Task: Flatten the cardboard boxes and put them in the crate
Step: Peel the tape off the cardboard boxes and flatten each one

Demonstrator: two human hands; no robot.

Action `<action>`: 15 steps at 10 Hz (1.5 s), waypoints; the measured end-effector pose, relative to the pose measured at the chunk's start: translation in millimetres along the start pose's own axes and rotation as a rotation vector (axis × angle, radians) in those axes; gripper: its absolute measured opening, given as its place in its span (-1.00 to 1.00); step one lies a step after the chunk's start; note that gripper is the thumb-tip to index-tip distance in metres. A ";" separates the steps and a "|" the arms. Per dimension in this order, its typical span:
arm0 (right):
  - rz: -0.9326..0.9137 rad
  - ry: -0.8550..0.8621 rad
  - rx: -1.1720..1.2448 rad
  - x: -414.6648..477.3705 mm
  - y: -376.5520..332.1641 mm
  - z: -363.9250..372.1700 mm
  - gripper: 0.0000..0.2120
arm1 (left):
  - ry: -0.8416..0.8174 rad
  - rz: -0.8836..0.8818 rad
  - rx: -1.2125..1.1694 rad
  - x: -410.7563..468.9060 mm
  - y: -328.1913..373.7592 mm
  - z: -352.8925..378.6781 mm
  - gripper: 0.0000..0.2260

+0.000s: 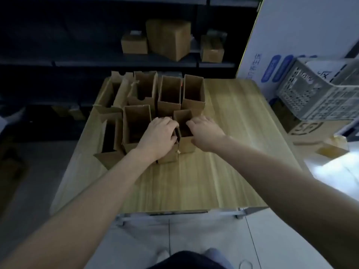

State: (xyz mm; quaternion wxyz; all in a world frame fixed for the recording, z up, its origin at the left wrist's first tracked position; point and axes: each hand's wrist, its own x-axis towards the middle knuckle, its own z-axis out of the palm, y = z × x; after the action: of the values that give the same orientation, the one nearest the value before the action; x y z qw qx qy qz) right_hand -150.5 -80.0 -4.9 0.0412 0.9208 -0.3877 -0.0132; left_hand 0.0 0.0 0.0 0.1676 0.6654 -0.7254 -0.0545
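From the head view, a person is standing at a light wooden desk (194,181) and reaching forward with both bare arms. A cluster of open-topped cardboard boxes (171,94) is standing upright on the far left half of the desk, packed side by side and touching one another. The small box (184,131) at the near right corner of the cluster is receiving both hands. The left hand (158,136) is lying over the box's left edge, fingers curled down toward the opening, and is also covering a lower box (168,157) just in front; how firmly it is gripping cannot be told. The right hand (206,133) is pressing against the small box's right side, fingers bent over the top rim and thumb low on the near face, so the hand is partly closed around the box wall. The small box is remaining erect and unflattened. A grey perforated crate (320,94) is sitting tilted off the desk's right edge, well apart from the boxes, resting on other cartons. A white printed carton (281,45) is standing behind the crate. Dark shelving (116,63) is running behind the desk, carrying several closed brown cartons (169,39). The picture is dim and somewhat blurred.
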 end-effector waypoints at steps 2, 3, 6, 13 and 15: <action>-0.043 -0.171 0.080 19.0 -0.1 46.1 -0.61 | -0.039 -0.115 -0.009 0.9 3.0 14.8 -0.65; -0.028 -0.214 0.110 31.5 7.4 62.4 -0.63 | -0.031 -0.158 0.000 4.1 9.6 18.1 -0.65; -0.028 -0.097 0.244 26.7 55.7 72.7 -0.80 | -0.012 -0.284 -0.072 13.8 42.6 46.9 -0.68; 0.862 -0.117 1.325 -54.6 170.6 60.9 -0.61 | -0.341 -0.239 -0.401 69.8 96.3 99.8 -0.04; 0.444 -0.436 1.009 -55.5 152.5 68.9 0.11 | -0.423 -0.199 -0.450 70.5 69.1 105.2 -0.08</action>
State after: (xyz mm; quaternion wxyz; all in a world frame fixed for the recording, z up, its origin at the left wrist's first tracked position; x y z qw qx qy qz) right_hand -301.9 -150.9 -60.8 -0.4807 0.6992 -0.5291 -0.0072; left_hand -102.7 -77.0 -65.8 0.1499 0.6530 -0.6453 -0.3669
